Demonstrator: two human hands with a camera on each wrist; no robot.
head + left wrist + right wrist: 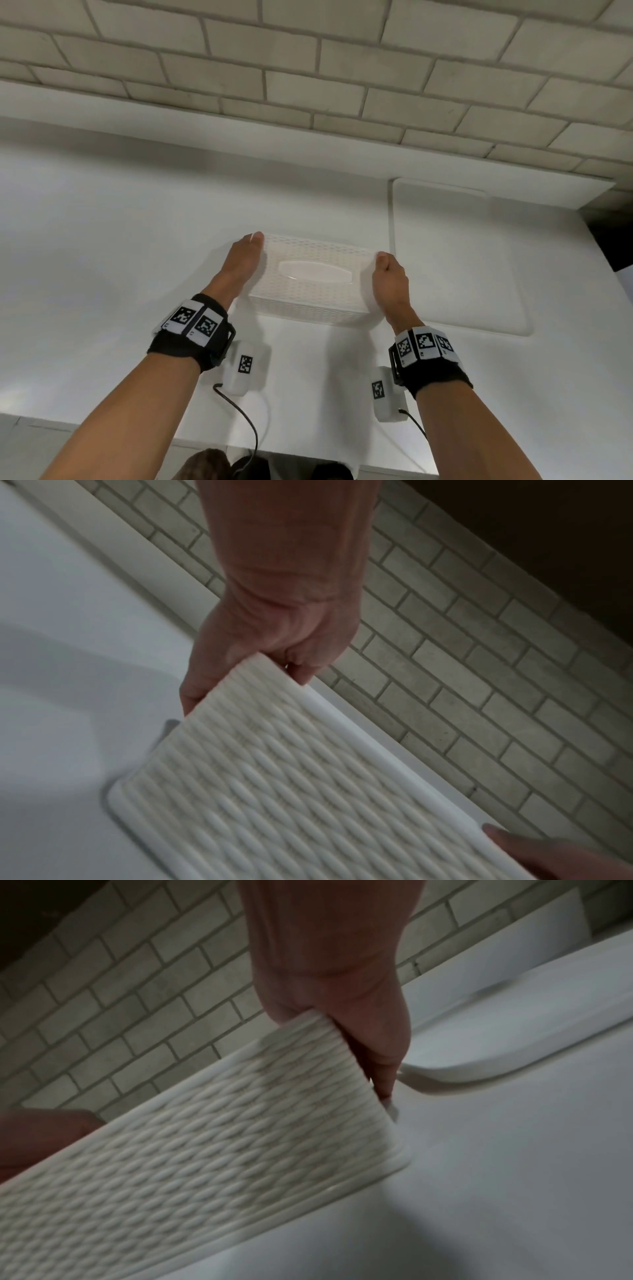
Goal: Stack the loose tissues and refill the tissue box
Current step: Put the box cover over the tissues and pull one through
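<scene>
A white woven-pattern tissue box with an oval slot on top sits on a white counter, toward its back edge below a pale brick wall. The left hand grips the box's left end and the right hand grips its right end. A flat white mat lies just right of the box.

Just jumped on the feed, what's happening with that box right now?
A person grips a white woven-pattern tissue box at both ends, left hand on its left end and right hand on its right. The box sits on or just above a white counter by a tiled wall. A flat white mat lies to its right. No loose tissues show in any view.
</scene>
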